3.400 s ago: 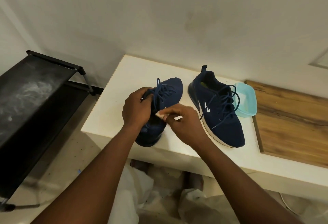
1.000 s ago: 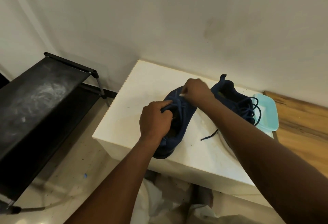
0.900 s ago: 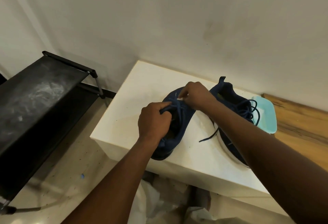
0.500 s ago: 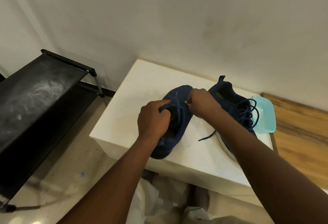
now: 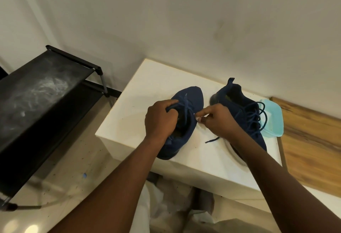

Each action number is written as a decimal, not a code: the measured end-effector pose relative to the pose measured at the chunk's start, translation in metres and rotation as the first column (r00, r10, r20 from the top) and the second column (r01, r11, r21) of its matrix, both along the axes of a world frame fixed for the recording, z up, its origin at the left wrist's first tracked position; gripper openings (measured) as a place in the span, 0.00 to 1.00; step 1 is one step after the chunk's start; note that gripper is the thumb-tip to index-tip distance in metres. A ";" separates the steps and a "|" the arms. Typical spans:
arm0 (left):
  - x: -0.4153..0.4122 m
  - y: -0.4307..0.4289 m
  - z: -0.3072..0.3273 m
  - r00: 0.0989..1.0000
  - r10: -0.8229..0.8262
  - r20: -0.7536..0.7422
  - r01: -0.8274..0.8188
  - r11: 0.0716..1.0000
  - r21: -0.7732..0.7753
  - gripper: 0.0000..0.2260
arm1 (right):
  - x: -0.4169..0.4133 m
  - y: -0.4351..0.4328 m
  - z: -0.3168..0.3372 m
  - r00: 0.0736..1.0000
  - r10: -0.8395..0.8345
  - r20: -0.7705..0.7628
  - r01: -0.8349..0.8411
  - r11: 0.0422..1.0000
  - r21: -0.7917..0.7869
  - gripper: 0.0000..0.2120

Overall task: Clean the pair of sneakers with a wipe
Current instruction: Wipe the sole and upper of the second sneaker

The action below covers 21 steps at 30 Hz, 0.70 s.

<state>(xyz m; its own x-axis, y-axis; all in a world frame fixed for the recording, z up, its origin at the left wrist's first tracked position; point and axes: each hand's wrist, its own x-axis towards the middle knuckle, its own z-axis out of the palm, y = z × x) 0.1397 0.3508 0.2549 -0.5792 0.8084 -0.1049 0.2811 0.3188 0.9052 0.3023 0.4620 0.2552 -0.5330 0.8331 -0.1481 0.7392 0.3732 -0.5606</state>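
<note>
Two navy sneakers stand on a white table (image 5: 140, 92). My left hand (image 5: 160, 120) grips the collar of the left sneaker (image 5: 191, 97), whose toe points away from me. My right hand (image 5: 218, 120) pinches a small white wipe (image 5: 199, 119) against that sneaker's right side, by the laces. The right sneaker (image 5: 241, 107) sits beside it with its heel toward the wall and its laces loose; my right forearm covers its toe.
A pale blue wipe pack (image 5: 274, 120) lies past the right sneaker, at the edge of a wooden board (image 5: 310, 140). A black shelf rack (image 5: 36, 99) stands on the floor to the left. The wall runs close behind the table.
My right hand has drawn the wipe back from the left sneaker's toe down along its right side to the lace area. My left hand keeps its hold on the collar.
</note>
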 end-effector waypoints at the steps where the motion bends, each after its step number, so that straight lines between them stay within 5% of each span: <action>1: 0.000 0.000 0.000 1.000 0.000 0.001 0.000 1.000 0.000 0.20 | 0.001 0.000 -0.003 0.999 -0.033 -0.017 0.034 0.999 0.015 0.10; 7: 0.002 -0.001 0.001 1.000 0.006 0.013 -0.006 1.000 0.001 0.20 | -0.021 -0.022 -0.011 0.973 -0.175 -0.148 0.189 0.978 0.089 0.18; 12: 0.002 0.001 0.000 1.000 0.006 -0.004 -0.006 1.000 0.007 0.19 | -0.006 -0.042 -0.023 0.922 -0.244 -0.301 0.216 0.968 -0.126 0.14; 21: 0.000 -0.002 0.010 0.993 -0.057 -0.101 0.054 0.998 -0.026 0.16 | 0.012 -0.067 0.003 0.838 -0.332 -0.434 0.224 0.933 -0.280 0.04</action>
